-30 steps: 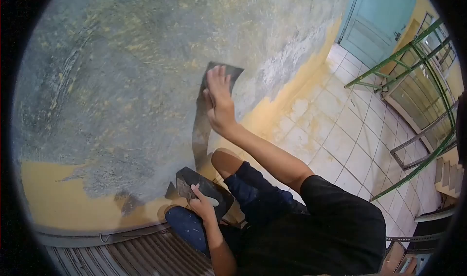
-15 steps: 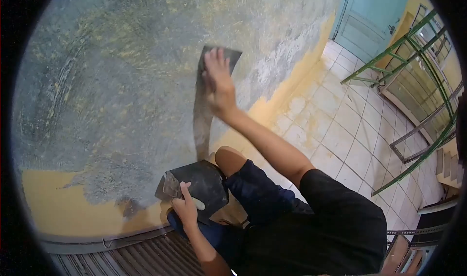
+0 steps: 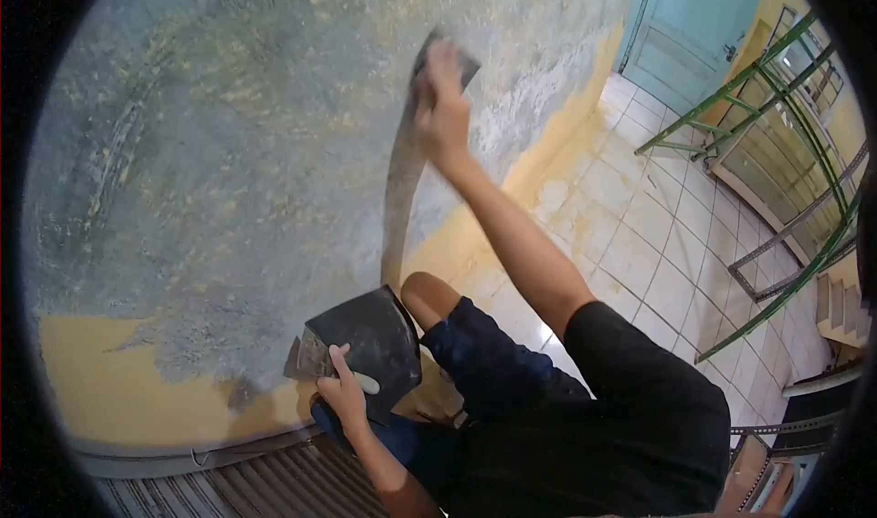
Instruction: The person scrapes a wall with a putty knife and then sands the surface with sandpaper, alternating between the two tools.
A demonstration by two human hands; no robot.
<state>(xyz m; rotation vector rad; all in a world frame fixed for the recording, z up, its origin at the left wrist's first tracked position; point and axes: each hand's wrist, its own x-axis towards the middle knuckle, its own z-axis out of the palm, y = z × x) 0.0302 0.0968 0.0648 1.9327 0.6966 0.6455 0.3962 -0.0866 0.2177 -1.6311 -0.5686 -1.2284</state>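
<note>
My right hand (image 3: 446, 121) presses a dark, flat putty spreader (image 3: 469, 66) against the patchy grey wall (image 3: 274, 153), its fingers laid over the plate. Some motion blur softens this hand's edges. Lower down, near my bent knee, my left hand (image 3: 342, 395) is closed on a putty knife (image 3: 316, 357) with a broad metal blade and a pale handle. Behind the knife, a black, scuffed board (image 3: 379, 335) is held by the same hand, tilted close to the wall.
Yellow paint (image 3: 100, 381) borders the wall's grey coat. White floor tiles (image 3: 630, 235) run along the right side toward a light-blue door (image 3: 690, 43). A green metal frame (image 3: 740, 107) stands on the right. A ribbed brown shutter (image 3: 247, 481) lies at the lower left.
My right hand and the spreader have moved up and to the right along the wall. My left hand, with the putty knife and board, has shifted only slightly.
</note>
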